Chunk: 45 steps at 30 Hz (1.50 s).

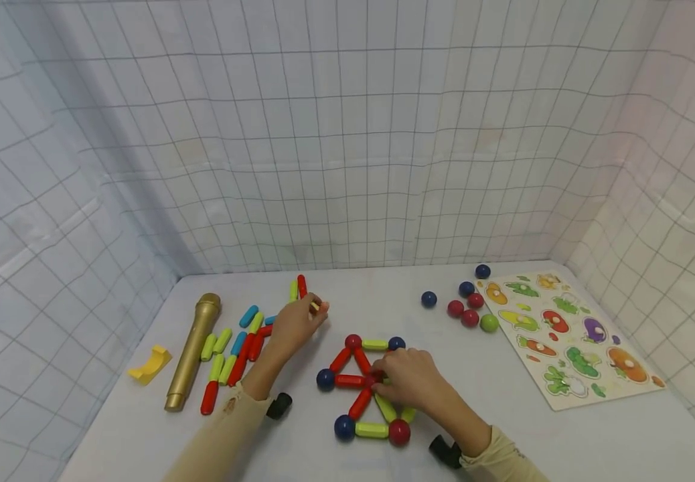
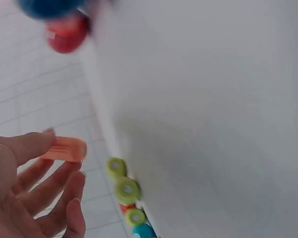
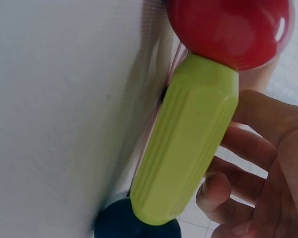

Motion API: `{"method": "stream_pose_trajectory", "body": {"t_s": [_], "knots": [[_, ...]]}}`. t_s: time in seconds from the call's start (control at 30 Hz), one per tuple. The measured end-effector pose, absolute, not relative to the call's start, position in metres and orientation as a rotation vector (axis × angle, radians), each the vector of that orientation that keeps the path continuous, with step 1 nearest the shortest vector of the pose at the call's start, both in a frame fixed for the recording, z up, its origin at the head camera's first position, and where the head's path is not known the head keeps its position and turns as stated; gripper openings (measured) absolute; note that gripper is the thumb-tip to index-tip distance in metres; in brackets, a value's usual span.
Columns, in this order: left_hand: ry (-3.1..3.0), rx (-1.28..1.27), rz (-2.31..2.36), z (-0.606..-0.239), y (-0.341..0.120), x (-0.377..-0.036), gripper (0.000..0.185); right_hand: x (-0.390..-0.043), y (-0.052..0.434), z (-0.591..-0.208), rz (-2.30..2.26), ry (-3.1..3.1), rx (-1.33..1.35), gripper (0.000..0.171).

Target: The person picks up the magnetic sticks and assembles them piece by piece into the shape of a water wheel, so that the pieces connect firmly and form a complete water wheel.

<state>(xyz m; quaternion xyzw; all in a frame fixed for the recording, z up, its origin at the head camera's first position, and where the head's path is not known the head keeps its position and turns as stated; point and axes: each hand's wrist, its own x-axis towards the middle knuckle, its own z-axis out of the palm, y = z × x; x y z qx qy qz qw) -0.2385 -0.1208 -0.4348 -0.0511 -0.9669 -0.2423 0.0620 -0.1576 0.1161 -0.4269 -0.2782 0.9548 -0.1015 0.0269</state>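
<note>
My left hand [image 1: 294, 325] is raised over the table left of centre, pinching a short orange magnetic stick [image 2: 65, 149] between thumb and fingers. In front of me lies a flat figure of sticks and balls. My right hand [image 1: 412, 379] reaches over its right side, thumb and fingertips gripping the red middle ball [image 1: 371, 381]. Red sticks [image 1: 350, 381] run from that ball to other balls. Along the near edge, a green stick [image 3: 186, 139] links a red ball [image 3: 233, 27] to a dark blue ball [image 3: 136, 220]. The hand hides part of the figure's right side.
Left of the figure lie loose red, green and blue sticks [image 1: 238, 368], a gold toy microphone [image 1: 193, 351] and a yellow curved piece [image 1: 150, 365]. Several loose balls [image 1: 470, 318] sit at back right, beside a vegetable puzzle board [image 1: 609, 395]. Grid-patterned curtains [image 1: 353, 167] surround the table.
</note>
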Motion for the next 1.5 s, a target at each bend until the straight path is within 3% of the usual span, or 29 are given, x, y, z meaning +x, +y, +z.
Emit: {"method": "stream_pose_trajectory", "body": {"t_s": [0.3,0.63,0.97,1.5], "knots": [[-2.886,0.107,-1.417,-0.432,-0.127,-0.184,0.038,-0.159,0.117,-0.426,-0.312,3.018,-0.789,0.020],[-3.089,-0.051,-1.430,-0.444,-0.115,-0.158,0.035,-0.159,0.116,-0.426,-0.283,3.049,-0.764,0.021],[-3.135,-0.070,-1.448,-0.445,-0.107,-0.162,0.070,-0.158,0.116,-0.426,-0.284,3.044,-0.783,0.019],[-3.322,-0.041,-1.552,-0.439,-0.108,-0.185,0.064,-0.160,0.116,-0.426,-0.262,3.040,-0.798,0.021]]}}
